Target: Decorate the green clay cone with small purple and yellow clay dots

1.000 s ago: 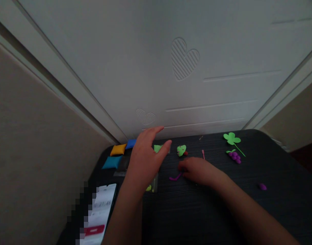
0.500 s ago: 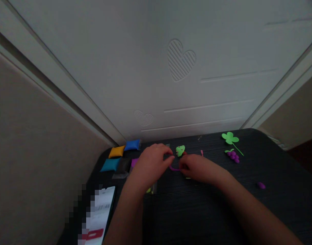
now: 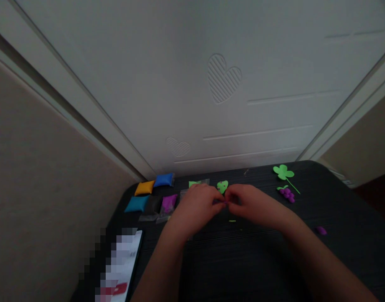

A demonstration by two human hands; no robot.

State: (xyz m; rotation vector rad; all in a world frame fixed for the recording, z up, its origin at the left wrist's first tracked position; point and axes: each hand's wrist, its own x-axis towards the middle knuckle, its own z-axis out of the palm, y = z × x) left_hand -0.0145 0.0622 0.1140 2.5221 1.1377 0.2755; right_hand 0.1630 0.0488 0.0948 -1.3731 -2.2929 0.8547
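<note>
My left hand (image 3: 197, 205) and my right hand (image 3: 252, 205) meet fingertip to fingertip above the dark table (image 3: 274, 260), both pinched on a thin pink clay strip (image 3: 222, 202) of which only a small bit shows between them. Just behind the fingers lies a green clay piece with red dots (image 3: 222, 186). A tiny green sliver (image 3: 232, 220) lies on the table under my right hand.
Clay packets sit at the left: orange (image 3: 144, 188), blue (image 3: 163, 180), teal (image 3: 137, 204), black (image 3: 153, 204), purple (image 3: 169, 203), green (image 3: 195, 183). A green clover (image 3: 284, 171), purple grapes (image 3: 287, 193) and a purple lump (image 3: 321, 230) lie right. A phone (image 3: 121, 264) lies at front left. A white door stands behind.
My left hand dropped from its raised, spread pose and closed in on my right hand. The pink strip left the table and is now pinched between both hands. The purple packet is uncovered.
</note>
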